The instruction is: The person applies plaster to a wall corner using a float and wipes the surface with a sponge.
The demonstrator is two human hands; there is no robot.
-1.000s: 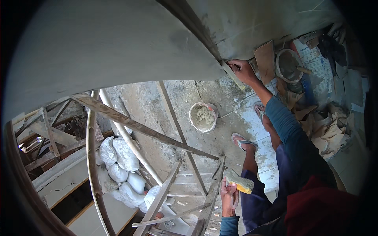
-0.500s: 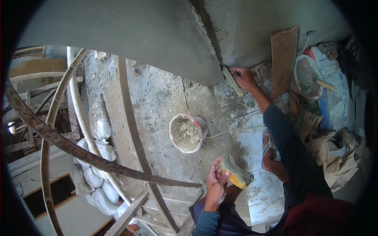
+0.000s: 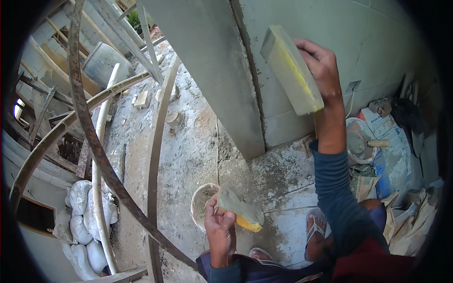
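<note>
My right hand (image 3: pixel 321 70) is closed on a flat rectangular float (image 3: pixel 290 70), coated grey with a yellow streak, raised beside the grey plastered column (image 3: pixel 207 70) and the pale wall (image 3: pixel 363 42). My left hand (image 3: pixel 222 233) grips a small yellow tool (image 3: pixel 247 221) loaded with a lump of grey mortar. A white bucket (image 3: pixel 198 212) of mix stands on the floor just behind that hand. The dark seam between column and wall runs down left of the float.
Curved bamboo poles and planks (image 3: pixel 106 167) cross the left side over white sacks (image 3: pixel 80 226). A grey drum (image 3: pixel 106 66) lies at the upper left. On the right are a second bucket (image 3: pixel 358 141), paper sacks (image 3: pixel 403 221) and scraps. My sandalled feet stand on tiles below.
My right hand has moved upward along the wall, lifting the float from the column's lower edge. My left hand with the loaded tool has shifted leftward in view, and the view has turned.
</note>
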